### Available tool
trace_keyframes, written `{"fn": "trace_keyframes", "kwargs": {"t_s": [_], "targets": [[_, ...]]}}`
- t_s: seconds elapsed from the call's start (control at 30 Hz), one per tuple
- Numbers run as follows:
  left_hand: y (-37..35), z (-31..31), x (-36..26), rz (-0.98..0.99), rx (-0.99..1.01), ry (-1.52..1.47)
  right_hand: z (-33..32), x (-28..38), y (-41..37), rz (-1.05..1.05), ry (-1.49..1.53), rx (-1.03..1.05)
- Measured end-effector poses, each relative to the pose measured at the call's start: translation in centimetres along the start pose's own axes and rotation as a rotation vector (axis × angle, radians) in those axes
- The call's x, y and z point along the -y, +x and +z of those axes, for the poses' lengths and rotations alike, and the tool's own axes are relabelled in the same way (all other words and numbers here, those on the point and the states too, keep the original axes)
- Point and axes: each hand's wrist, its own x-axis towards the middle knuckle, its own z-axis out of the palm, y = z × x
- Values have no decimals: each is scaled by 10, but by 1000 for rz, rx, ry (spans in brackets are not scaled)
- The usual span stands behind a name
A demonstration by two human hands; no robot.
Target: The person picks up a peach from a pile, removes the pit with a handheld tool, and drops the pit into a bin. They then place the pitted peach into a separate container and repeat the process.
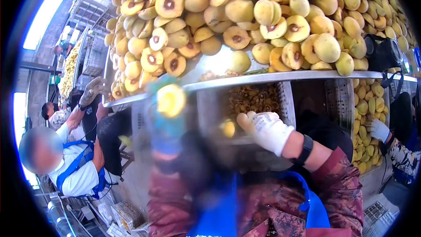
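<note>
My left hand (166, 114), in a blue-green glove and smeared by motion, holds a yellow peach half (171, 100) just below the metal table edge. The cut side or skin of that half cannot be told apart. My right hand (265, 129) wears a white glove and is closed, its fingers pointing left over the front of a crate. What its fingers hold, if anything, is hidden. Just left of the fingertips, apart from them, a small blurred yellow piece (228, 128) shows. Brown peach pits (254, 98) lie in the crate beneath the table edge.
Halved peaches (239, 8) are heaped on the metal table (263, 79). A black device (383, 52) sits at its right edge. At right stands a crate of peach halves (366, 118), with a co-worker's gloved hand (378, 129) in it. Another person (83, 162) sits at left.
</note>
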Motion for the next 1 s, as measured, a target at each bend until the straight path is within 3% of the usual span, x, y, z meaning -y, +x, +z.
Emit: {"fn": "trace_keyframes", "kwargs": {"t_s": [0.03, 0.1, 0.13, 0.2, 0.23, 0.27, 0.33, 0.37, 0.4, 0.43, 0.5, 0.53, 0.63, 0.73, 0.93, 0.97, 1.0], "targets": [[5, -21, -16, 148, 44, 540, 4, -9, 2, 61, -61, 100], [20, -83, -40, 142, 12, 1022, 14, -24, 7, 193, -165, 299], [26, -108, -39, -24, -63, 965, 11, -25, 3, 175, -160, 220], [29, -90, -46, 143, -24, 1656, 2, -23, -1, 122, -166, 65], [30, -78, -44, 421, 261, 1705, 1, -25, -1, 146, -180, 49], [39, -71, -26, 296, 229, 1363, -2, -24, -1, 140, -176, 16], [47, -10, -5, 82, 299, 1144, -7, -19, 1, 123, -177, -45], [60, -6, 19, 371, 513, 1430, -3, -22, 1, 114, -216, -72], [58, 40, 23, 122, 430, 1346, 6, -27, 2, 114, -267, -28], [63, 66, 33, 152, 536, 1467, 5, -24, 1, 96, -252, -20], [71, 103, 54, -13, 687, 1610, -1, -19, -3, 25, -246, -51], [76, 105, 70, 0, 794, 1614, -1, -19, -5, 6, -263, -101], [75, 113, 83, -60, 780, 1591, 3, -20, -7, -39, -270, -218], [77, 108, 86, -65, 748, 1551, -7, -13, -8, -63, -214, -167], [75, 98, 85, 118, 660, 1446, -19, -17, 2, -10, 385, -165], [75, 98, 78, 74, 672, 1418, -30, -15, 2, 97, 438, -90], [78, 90, 79, -77, 573, 1161, -37, -15, 1, 110, 483, -133]]}}
